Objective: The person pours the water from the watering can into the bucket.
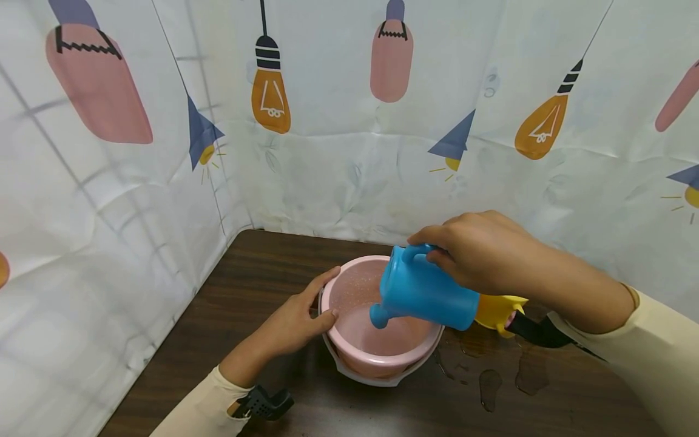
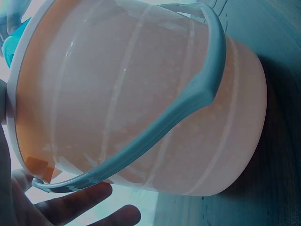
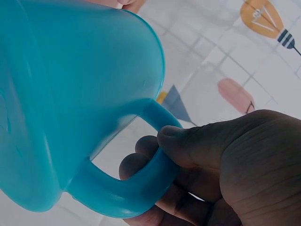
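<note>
A pink bucket (image 1: 366, 358) with a grey handle (image 2: 155, 136) stands on the table. My left hand (image 1: 295, 321) holds its left rim, thumb over the edge and the other fingers spread along the outside. My right hand (image 1: 475, 252) grips the handle of a blue watering can (image 1: 431, 291), thumb and fingers wrapped round it in the right wrist view. The can is tipped over to the left, with its round spout head (image 1: 378, 316) above the bucket's opening. Wet specks show on the bucket's inner wall.
A yellow plastic object (image 1: 497, 312) stands right of the bucket, partly hidden behind the blue can and right arm. Several water puddles (image 1: 489, 388) lie on the dark wooden table (image 1: 218, 321) at the right. A printed white curtain (image 1: 338, 170) hangs behind and at the left.
</note>
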Demonstrator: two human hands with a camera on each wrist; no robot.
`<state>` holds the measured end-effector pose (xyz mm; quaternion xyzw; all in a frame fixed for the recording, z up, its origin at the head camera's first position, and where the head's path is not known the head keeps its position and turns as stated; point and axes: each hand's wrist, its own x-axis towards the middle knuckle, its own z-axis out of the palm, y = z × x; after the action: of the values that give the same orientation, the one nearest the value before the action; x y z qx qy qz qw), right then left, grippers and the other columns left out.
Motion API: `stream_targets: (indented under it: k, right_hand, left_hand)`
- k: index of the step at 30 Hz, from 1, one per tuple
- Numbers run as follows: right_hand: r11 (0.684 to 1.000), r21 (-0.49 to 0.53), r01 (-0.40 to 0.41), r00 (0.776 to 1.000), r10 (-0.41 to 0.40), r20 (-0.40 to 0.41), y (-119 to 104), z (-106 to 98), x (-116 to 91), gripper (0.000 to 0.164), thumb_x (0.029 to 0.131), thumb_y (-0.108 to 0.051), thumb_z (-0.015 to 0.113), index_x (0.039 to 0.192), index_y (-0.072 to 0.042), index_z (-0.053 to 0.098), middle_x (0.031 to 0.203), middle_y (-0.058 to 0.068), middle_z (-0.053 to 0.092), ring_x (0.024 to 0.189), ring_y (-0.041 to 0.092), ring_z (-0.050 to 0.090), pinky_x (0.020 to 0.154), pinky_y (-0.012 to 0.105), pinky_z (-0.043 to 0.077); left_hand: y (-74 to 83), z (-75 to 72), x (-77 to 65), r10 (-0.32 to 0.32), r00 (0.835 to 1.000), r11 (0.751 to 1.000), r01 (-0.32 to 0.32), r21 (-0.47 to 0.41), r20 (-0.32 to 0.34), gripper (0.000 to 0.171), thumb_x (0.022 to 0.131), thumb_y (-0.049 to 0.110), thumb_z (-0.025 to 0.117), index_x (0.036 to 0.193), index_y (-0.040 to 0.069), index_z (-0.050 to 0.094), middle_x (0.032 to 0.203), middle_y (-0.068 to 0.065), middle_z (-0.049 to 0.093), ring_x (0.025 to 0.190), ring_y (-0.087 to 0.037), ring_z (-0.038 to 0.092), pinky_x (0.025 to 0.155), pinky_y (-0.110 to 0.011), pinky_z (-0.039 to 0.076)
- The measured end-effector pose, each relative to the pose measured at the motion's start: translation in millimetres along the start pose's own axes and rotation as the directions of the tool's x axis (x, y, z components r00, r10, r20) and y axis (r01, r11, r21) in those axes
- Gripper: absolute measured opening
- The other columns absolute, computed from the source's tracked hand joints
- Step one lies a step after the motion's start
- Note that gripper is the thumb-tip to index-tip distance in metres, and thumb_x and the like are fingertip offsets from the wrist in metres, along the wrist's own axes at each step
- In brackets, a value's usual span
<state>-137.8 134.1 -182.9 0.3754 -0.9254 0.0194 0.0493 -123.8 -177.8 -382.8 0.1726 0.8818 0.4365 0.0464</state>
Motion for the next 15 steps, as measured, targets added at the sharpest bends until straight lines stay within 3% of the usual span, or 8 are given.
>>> stream_targets:
  k: [7,15]
  right_hand:
    - [1.0,0.015,-0.001,1.0,0.001,-0.022,3.2,0.6,-4.1,0.034,0.094,-0.018,0.075,0.127,-0.023,0.074,0.099,-0.004,0.075,0.073,0.013,0.062,0.059,0.034,0.049]
    - [0.999,0.025,-0.022,0.994,0.025,-0.104,17.8,3.6,-21.0,0.034,0.092,-0.017,0.077,0.126,-0.021,0.073,0.103,0.0,0.076,0.082,0.021,0.07,0.068,0.045,0.057]
  left_hand:
    - [-0.4,0.4,0.3,0.002,1.0,1.0,-0.002,0.009,-0.004,0.074,0.097,0.041,0.062,0.161,0.038,0.026,0.144,-0.014,0.055,0.113,-0.023,0.062,0.092,-0.05,0.05]
    - [0.0,0.2,0.5,0.006,1.0,1.0,-0.006,0.015,-0.009,0.076,0.096,0.041,0.063,0.162,0.039,0.025,0.144,-0.015,0.055,0.112,-0.024,0.062,0.092,-0.049,0.049]
